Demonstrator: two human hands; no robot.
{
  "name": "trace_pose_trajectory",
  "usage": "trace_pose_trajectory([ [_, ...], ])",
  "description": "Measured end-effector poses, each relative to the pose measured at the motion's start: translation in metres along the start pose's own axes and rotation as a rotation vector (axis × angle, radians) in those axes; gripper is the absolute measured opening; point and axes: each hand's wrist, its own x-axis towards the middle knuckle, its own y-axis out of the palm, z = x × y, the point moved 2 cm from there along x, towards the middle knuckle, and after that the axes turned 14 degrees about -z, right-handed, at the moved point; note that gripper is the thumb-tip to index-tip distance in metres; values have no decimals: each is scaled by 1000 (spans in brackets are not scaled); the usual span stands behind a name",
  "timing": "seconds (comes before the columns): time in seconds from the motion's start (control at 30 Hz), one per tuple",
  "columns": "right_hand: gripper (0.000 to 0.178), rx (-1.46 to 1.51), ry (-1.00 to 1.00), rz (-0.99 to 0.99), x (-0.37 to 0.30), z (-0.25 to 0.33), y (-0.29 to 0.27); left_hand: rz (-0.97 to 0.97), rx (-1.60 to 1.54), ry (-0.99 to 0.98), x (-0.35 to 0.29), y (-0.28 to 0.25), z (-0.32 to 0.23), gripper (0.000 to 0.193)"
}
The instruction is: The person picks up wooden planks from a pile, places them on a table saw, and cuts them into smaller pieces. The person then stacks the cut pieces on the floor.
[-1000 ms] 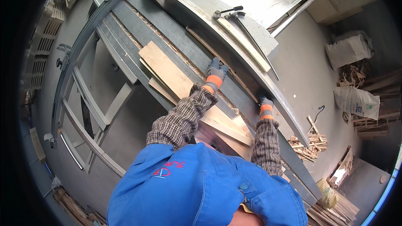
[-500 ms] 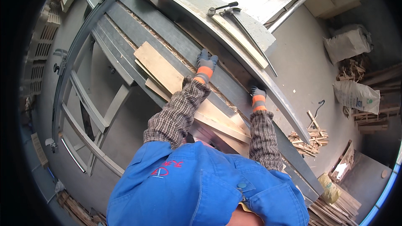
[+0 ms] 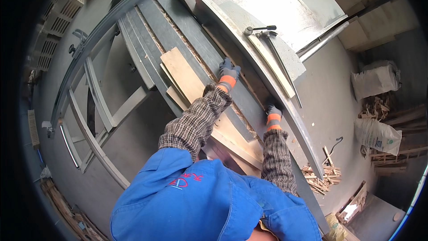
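My left hand [image 3: 228,72], in a dark glove with an orange and grey cuff, has its fingers bent over a narrow brown wooden strip [image 3: 250,83]. The strip runs beside the long metal fence [image 3: 292,115] on a grey saw table [image 3: 189,31]. Farther along the same strip, nearer to me, my right hand [image 3: 273,115] in a matching glove curls at its edge; its fingertips are partly lost in shadow. Left of my hands, pale flat boards [image 3: 183,72] lie stacked on the table, partly covered by my left forearm.
Beyond the fence lie a hammer [image 3: 278,60], another black-handled tool [image 3: 261,29] and a pale wood strip [image 3: 272,67]. A curved metal frame [image 3: 100,96] stands at the left. Wood offcuts [image 3: 323,176] and white sacks [image 3: 378,135] are on the floor at the right.
The whole view has shifted and turned slightly, so the table and tools appear displaced. Both hands stay along the fence with much the same spacing.
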Motion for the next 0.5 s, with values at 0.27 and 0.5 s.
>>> trace_pose_trajectory([
  [0.27,40,104,-149,-200,-5,9,15,72,100,-63,11,8,-6,78],
  [0.5,50,213,41,-2,15,8,23,22,21,171,-16,18,-12,79],
])
